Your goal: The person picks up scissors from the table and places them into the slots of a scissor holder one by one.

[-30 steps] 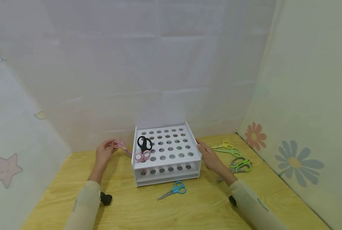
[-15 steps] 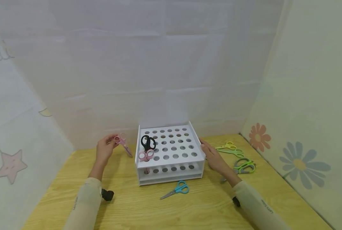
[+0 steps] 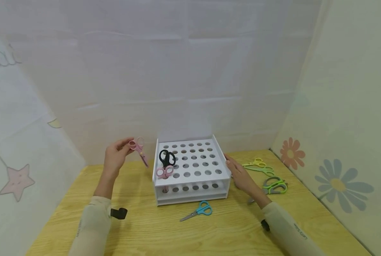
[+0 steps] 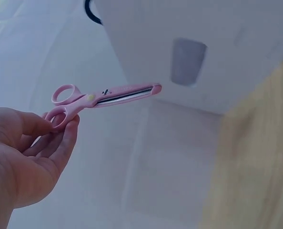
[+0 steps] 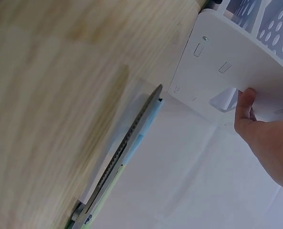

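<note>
By the worktop edge's back-left corner, your left hand is pinching scissors, likely light, wisely by a loop; your right hand is touching the rack, finger bend unclear.

The left wrist view crops the white rack and a black loop, likely a scissors handle.

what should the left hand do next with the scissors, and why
Probably the left hand should carry its pink scissors over the holed white rack: they are held by a handle loop beside it, tips angled down, and another pink pair stands there, handles up.
</note>
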The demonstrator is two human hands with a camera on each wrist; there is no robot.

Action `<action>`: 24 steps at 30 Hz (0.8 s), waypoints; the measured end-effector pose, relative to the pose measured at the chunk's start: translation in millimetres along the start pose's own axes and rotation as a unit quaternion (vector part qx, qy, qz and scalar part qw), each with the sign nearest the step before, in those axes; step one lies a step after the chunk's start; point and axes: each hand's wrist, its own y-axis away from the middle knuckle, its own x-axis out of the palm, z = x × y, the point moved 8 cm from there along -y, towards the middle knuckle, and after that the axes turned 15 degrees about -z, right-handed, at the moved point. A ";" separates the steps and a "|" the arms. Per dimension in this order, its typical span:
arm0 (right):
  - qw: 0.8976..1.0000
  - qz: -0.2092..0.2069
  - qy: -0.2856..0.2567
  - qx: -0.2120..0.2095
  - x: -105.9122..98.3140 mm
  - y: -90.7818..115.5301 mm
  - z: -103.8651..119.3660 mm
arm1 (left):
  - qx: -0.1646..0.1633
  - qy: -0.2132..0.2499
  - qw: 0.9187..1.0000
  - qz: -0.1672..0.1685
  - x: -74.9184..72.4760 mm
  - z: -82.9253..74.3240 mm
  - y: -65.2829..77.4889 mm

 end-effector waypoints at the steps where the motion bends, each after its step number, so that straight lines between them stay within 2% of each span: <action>1: 1.000 0.001 0.003 0.000 -0.2 1.3 4.3 | 0.000 0.004 1.000 0.004 1.2 -6.5 2.1; 4: 1.000 0.000 0.007 -0.003 -1.0 3.1 10.0 | 0.004 0.010 1.000 0.012 5.0 -25.9 8.6; 9: 1.000 -0.011 -0.001 -0.012 1.5 -3.9 -10.7 | 0.031 0.011 0.999 0.031 15.9 -57.2 22.6; 13: 1.000 -0.014 0.003 -0.015 1.9 -8.1 -25.1 | 0.045 0.015 0.997 0.061 31.6 -75.7 36.5; 19: 1.000 -0.008 -0.004 -0.015 2.9 -6.7 -22.3 | 0.015 0.040 0.994 0.102 54.5 -84.9 55.8; 24: 1.000 0.002 -0.015 -0.017 0.7 -0.4 1.8 | -0.025 0.061 0.991 0.117 69.1 -80.0 65.5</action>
